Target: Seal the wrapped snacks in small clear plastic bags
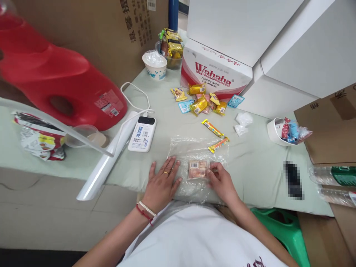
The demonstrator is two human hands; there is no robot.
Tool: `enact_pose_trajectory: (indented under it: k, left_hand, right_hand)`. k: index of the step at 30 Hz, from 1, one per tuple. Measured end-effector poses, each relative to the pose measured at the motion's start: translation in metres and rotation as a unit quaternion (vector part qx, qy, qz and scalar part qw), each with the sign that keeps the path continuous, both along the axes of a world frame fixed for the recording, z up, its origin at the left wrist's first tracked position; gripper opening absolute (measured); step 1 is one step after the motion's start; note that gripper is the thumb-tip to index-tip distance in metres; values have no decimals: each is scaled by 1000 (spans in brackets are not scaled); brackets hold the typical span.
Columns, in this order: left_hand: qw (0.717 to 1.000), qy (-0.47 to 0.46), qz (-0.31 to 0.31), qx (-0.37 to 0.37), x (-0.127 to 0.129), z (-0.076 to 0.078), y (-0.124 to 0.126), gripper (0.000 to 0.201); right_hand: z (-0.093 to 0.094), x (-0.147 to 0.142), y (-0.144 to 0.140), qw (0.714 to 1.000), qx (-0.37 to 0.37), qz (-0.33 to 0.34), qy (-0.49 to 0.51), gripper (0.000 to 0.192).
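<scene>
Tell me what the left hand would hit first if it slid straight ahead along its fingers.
The left hand lies flat, fingers pointing away and slightly right. Going straight on, it would probably meet the clear plastic bag edge first; depth is unclear.

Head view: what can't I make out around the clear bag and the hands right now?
- Snack packet: print too small to read; whether it lies inside or on the clear bag is unclear.
- Right hand: fingertips at the packet's edge; grip cannot be judged.
- Left hand: flat, hiding the bag's left edge.
- Dark object: blurred out.
- Red jug: cut off by the left edge.
</scene>
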State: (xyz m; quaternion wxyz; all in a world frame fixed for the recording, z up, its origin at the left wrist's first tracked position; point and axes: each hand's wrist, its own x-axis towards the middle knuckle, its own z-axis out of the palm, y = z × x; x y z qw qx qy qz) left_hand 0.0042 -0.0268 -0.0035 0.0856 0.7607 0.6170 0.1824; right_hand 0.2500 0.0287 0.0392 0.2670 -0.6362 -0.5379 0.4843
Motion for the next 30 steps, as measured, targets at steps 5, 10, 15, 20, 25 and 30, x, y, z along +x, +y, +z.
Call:
enact_pose_trajectory:
  k: [5,10,15,20,25,30]
  left_hand:
    - [1000,8,-22,-3,-13,-2,-3,51]
    - [1000,22,-17,-5,-28,-4,-6,52]
    - [999,24,-29,-1,-41,-8,-12,60]
    - [996,14,0,86,-39,-1,-17,65]
    - [994,1,-78,73,-34,2,-6,63]
    - [998,3,-61,7,-43,-6,7,52]
  right_hand:
    - [7,17,1,936,191,183,-232,39]
    - [-5,11,13,889,197,340,-235,44]
    - [14,29,65,914,183,310,-188,36]
    - [36,55,140,871,168,238,-396,58]
    - [19,80,155,851,152,298,-404,62]
    - [16,104,163,841,126,266,-455,44]
